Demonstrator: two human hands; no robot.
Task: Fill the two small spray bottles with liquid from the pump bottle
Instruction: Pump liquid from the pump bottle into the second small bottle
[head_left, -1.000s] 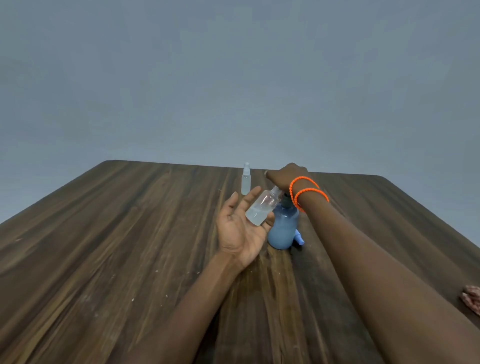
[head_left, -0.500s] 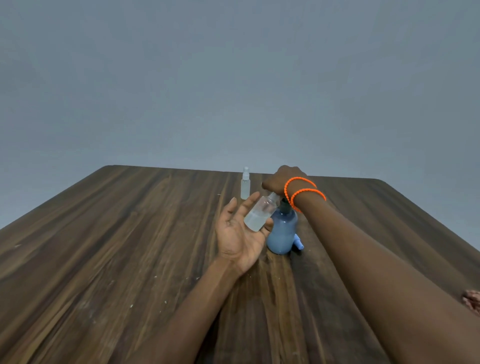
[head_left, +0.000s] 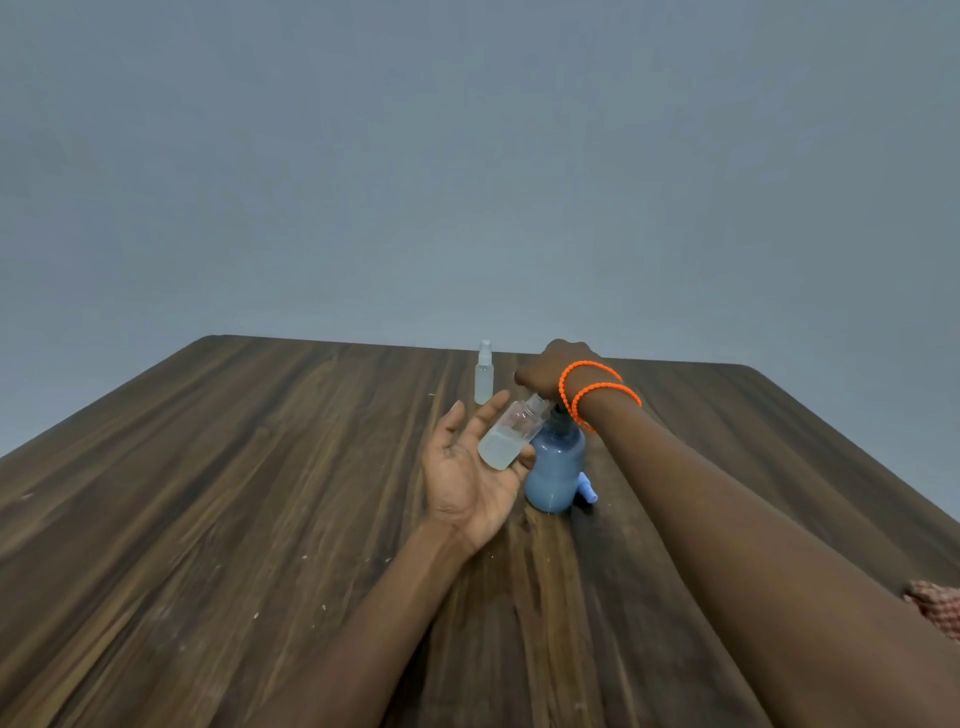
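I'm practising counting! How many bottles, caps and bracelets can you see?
Small clear bottles: 2, one held, one standing
Blue pump bottle: 1
Blue cap: 1
Orange bracelets: 2
Total: 6

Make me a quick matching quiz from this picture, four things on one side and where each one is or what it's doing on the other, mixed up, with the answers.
1. open spray bottle
2. capped spray bottle
3. blue pump bottle
4. right hand

A. stands alone at the far table edge
B. rests on top of the pump
C. lies tilted in the left hand
D. stands upright beside the left palm

Pairs: 1-C, 2-A, 3-D, 4-B
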